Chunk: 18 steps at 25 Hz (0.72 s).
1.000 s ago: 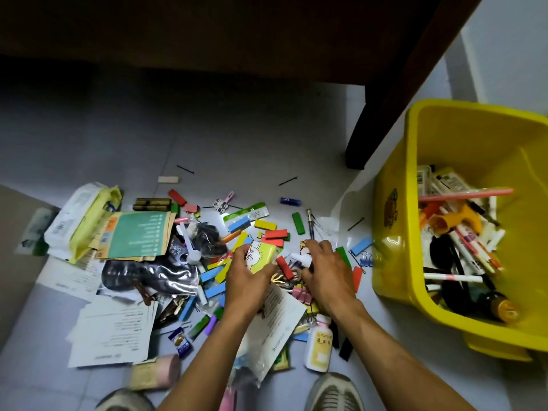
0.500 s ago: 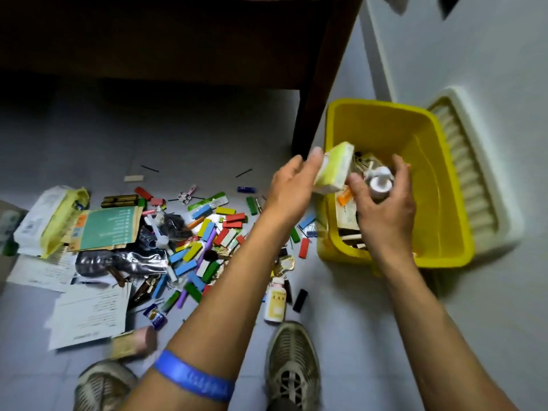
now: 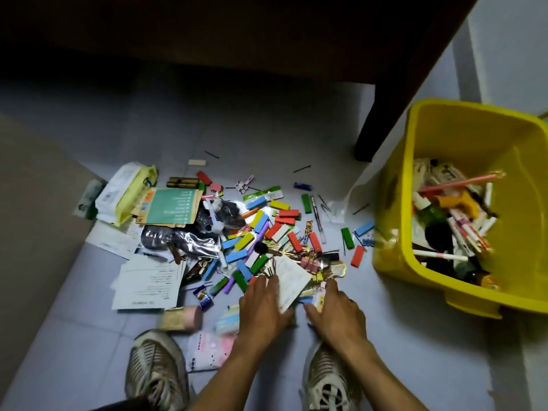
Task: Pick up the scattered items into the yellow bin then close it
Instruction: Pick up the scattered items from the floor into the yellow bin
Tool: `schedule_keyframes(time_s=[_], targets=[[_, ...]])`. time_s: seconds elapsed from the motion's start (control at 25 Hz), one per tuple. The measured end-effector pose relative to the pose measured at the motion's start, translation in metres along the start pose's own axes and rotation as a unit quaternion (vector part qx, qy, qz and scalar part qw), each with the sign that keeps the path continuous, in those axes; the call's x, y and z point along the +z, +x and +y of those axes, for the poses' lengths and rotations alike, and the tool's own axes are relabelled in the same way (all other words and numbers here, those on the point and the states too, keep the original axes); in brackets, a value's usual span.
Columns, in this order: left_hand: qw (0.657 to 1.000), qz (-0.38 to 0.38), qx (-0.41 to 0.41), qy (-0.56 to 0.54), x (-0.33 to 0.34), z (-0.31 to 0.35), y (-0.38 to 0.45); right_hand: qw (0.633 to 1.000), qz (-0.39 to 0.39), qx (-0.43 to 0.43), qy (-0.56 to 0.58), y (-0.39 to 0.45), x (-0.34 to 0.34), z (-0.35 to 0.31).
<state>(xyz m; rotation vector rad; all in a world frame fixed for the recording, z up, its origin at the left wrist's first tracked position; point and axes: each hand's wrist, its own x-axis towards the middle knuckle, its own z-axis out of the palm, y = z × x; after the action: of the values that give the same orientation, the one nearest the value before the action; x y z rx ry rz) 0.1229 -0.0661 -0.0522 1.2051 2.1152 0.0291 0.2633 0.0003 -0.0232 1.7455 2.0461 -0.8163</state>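
White leaflet (image 3: 292, 277) between hands — left hand (image 3: 262, 307) touching; right hand (image 3: 336, 314) beside.

Pale tiled floor (image 3: 296, 120) is carrying everything. Yellow bin (image 3: 394, 232) is standing on it at right, lid off. Heap of coloured blocks (image 3: 261, 229) is lying at centre, mixed with pink binder clips (image 3: 310, 264). Printed sheets (image 3: 148, 280) and a green-faced packet (image 3: 175, 207) are lying left of the heap. Dark furniture leg (image 3: 382, 120) is standing beside the bin.
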Motion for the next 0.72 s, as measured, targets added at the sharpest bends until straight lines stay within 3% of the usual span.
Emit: schedule_keyframes(time_s=[0.12, 0.32, 0.48, 0.56, 0.6, 0.64, 0.72], targets=[[0.999, 0.023, 0.014, 0.027, 0.004, 0.000, 0.012, 1.000, 0.007, 0.017, 0.012, 0.011, 0.020, 0.002], [0.973, 0.142, -0.064, -0.171, -0.043, 0.002, 0.022, 0.985, 0.026, 0.070, 0.158, 0.020, 0.025, 0.002], [0.857, 0.176, -0.157, -0.457, -0.074, -0.011, 0.032, 0.918, 0.048, 0.129, 0.373, 0.020, 0.014, 0.005], [0.809, 0.189, -0.142, -0.538, -0.081, -0.020, 0.035, 0.892, 0.082, 0.108, 0.432, 0.021, 0.003, 0.010], [0.793, 0.196, -0.130, -0.562, -0.083, -0.024, 0.034, 0.896, 0.107, 0.071, 0.424, 0.024, -0.003, 0.011], [0.793, 0.208, -0.116, -0.560, -0.084, -0.026, 0.033, 0.912, 0.136, 0.025, 0.386, 0.030, -0.009, 0.010], [0.839, 0.242, -0.063, -0.483, -0.083, -0.026, 0.029, 0.951, 0.173, -0.070, 0.248, 0.047, -0.018, 0.003]])
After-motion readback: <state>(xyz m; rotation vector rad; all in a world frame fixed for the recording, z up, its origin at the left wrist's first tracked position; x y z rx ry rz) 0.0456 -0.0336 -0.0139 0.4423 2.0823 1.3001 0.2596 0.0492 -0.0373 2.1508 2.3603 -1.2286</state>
